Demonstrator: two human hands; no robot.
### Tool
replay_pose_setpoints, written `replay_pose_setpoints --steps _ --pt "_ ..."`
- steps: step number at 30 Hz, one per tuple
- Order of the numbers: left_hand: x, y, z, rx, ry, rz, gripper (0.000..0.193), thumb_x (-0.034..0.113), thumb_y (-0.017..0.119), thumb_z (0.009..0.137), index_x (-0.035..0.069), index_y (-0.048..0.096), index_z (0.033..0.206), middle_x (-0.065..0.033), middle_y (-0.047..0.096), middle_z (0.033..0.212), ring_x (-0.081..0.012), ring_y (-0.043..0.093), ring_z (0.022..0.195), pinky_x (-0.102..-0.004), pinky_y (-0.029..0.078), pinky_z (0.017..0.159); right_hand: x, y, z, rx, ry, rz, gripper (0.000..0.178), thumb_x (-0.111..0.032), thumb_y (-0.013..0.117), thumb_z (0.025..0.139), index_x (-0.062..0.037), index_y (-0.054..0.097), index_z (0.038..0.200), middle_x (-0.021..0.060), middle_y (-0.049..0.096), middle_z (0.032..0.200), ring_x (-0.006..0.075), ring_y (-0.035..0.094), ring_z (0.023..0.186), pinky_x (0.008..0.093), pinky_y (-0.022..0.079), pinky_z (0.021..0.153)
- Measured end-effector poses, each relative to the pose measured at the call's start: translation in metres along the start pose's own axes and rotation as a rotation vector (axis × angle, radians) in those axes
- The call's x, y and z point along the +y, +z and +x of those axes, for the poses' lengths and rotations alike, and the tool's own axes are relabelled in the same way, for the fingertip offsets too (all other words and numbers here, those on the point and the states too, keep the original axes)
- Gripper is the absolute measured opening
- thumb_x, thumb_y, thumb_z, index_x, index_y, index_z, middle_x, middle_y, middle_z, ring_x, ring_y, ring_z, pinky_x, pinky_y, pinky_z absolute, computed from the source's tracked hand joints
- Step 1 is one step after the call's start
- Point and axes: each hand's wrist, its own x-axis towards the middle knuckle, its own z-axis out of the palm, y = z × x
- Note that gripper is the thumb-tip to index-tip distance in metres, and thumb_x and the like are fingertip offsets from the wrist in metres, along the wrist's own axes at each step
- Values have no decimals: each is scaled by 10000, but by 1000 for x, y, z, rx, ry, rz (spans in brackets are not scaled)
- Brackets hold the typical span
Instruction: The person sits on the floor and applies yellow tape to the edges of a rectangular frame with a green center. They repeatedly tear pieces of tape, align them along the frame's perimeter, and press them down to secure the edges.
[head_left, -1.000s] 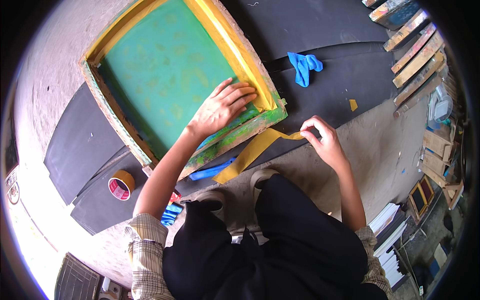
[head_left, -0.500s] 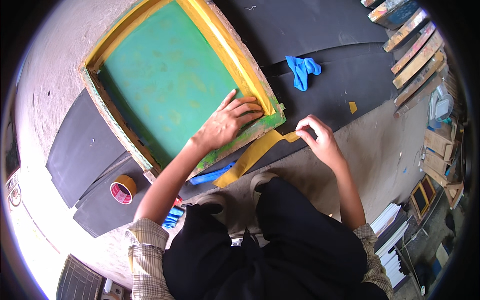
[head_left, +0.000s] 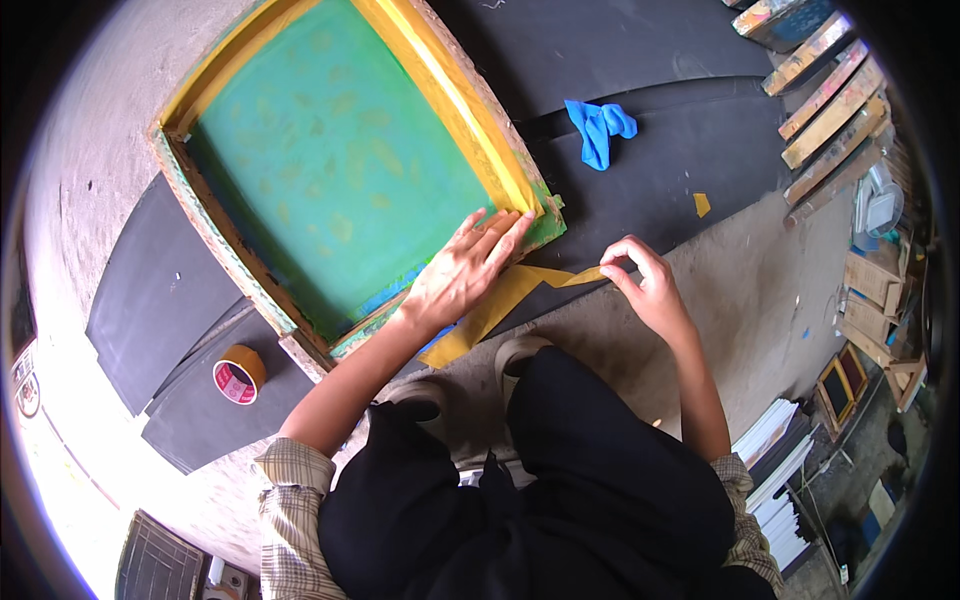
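Clearly, in the head view, two bare hands are working apart from each other at one wooden frame (head_left: 222,243), which is lying across dark sheeting (head_left: 650,180) and enclosing one green panel (head_left: 330,160). Yellow tape is lining two of its inner sides, the far one and the right one. The left hand (head_left: 462,278) is pressing its extended fingers, close together, at the near right corner, gripping nothing that shows. The right hand (head_left: 652,290) is pinching one end of one loose yellow tape strip (head_left: 490,318) between thumb and fingers; the strip is running leftward, bent, just outside the frame's near side. One tape roll (head_left: 256,368) is resting left of the left forearm. One crumpled blue cloth (head_left: 596,130) and one yellow scrap (head_left: 702,205) are lying to the frame's right. Two shoes (head_left: 515,358) are standing near the strip.
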Motion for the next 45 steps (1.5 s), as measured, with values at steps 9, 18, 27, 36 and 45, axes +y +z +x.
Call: replay_pose_setpoints --steps 9,18,27,36,45 --pt "2 -7 -11 95 -74 -298 522 182 571 913 18 387 1373 -168 529 1291 -354 510 1180 -471 365 1064 -46 0 -7 71 -121 -35 90 6 634 851 -12 550 876 88 570 825 207 609 763 321 483 698" --pt "84 -73 -6 151 -69 -928 417 335 639 905 29 608 1186 -98 686 1050 -187 656 981 -351 497 912 -131 -19 -37 245 -347 -74 85 -10 628 864 -20 554 904 76 581 847 184 617 755 308 486 657" --pt "89 -101 -72 179 -207 -854 265 176 619 933 -66 653 1036 -69 725 925 -125 689 823 -278 538 777 -197 -61 -66 535 -481 -44 88 -45 648 880 -14 575 919 35 641 793 93 598 705 241 483 633" --pt "59 -122 -145 297 -425 -957 235 166 544 978 -45 564 1079 -112 676 1015 -220 698 877 -295 559 773 -132 -70 -33 645 -283 124 164 -106 696 840 -56 613 973 47 665 735 127 646 682 274 492 632" --pt "18 -118 -191 623 -676 -814 156 156 575 964 21 499 964 -146 649 1127 -148 634 978 -273 500 834 -77 -4 48 458 -150 161 192 -170 736 819 -29 674 933 73 683 745 117 643 689 269 494 657"
